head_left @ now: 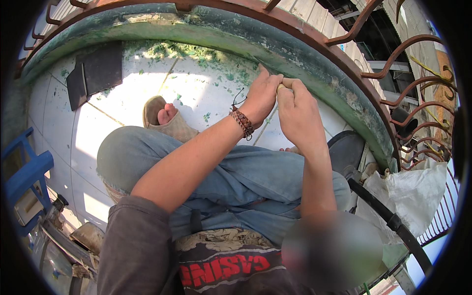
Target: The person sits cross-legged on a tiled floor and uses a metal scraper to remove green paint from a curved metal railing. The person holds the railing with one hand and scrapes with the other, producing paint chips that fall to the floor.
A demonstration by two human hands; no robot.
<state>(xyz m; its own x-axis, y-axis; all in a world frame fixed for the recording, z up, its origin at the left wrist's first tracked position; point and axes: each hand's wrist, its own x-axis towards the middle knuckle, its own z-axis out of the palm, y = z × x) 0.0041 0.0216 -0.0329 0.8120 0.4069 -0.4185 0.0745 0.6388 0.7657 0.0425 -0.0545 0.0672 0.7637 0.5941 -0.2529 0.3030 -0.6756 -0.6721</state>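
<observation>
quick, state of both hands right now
left hand: near the low green wall, back toward the camera; open or closed cannot be told
right hand: closed, fingers curled beside the left; what it holds, if anything, cannot be told

Through my remote feed I see a balcony or terrace, whether a home's I cannot tell: sun falls on a white tiled floor (194, 101), and a low, flaking green wall (339, 93) carries a curled metal railing (319, 45) with corrugated sheeting (419, 20) beyond.
</observation>
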